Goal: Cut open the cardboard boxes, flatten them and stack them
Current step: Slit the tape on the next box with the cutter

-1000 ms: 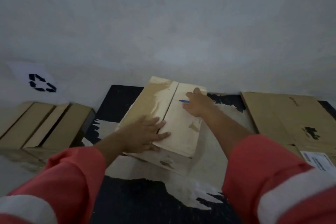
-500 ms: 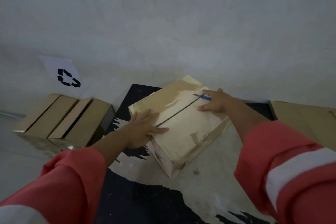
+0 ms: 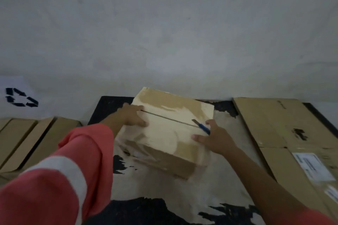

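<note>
- pale grey wall (image 3: 164, 33) fills the upper half of the frame; below it lies a black mat (image 3: 113, 107) with worn whitish patches.
- one cardboard box (image 3: 170, 133) stands on the mat at the centre of the frame, turned at an angle. its top flaps are closed and meet at a seam (image 3: 164, 117) running from upper left to lower right.
- the left hand (image 3: 133, 117) rests on the upper left end of the box, fingers close together and flat on the top, pressing down.
- the right hand (image 3: 214, 139) is at the lower right end of the seam and grips a blue cutter (image 3: 202, 127), which sticks out between forefinger and thumb. the thumb lies stretched on the flap; the other fingers are hidden.
- the blade tip is at the seam, but i cannot tell if it touches.
- the step in hand seems to be the cutting open of this box; it is not yet flattened.
- the next move probably needs a shallow pull along the seam, with the left hand kept off that line.
- flattened cardboard (image 3: 274, 124) lies at the right of the frame, closed boxes (image 3: 27, 139) at the lower left, a recycling sign (image 3: 20, 97) above them.
</note>
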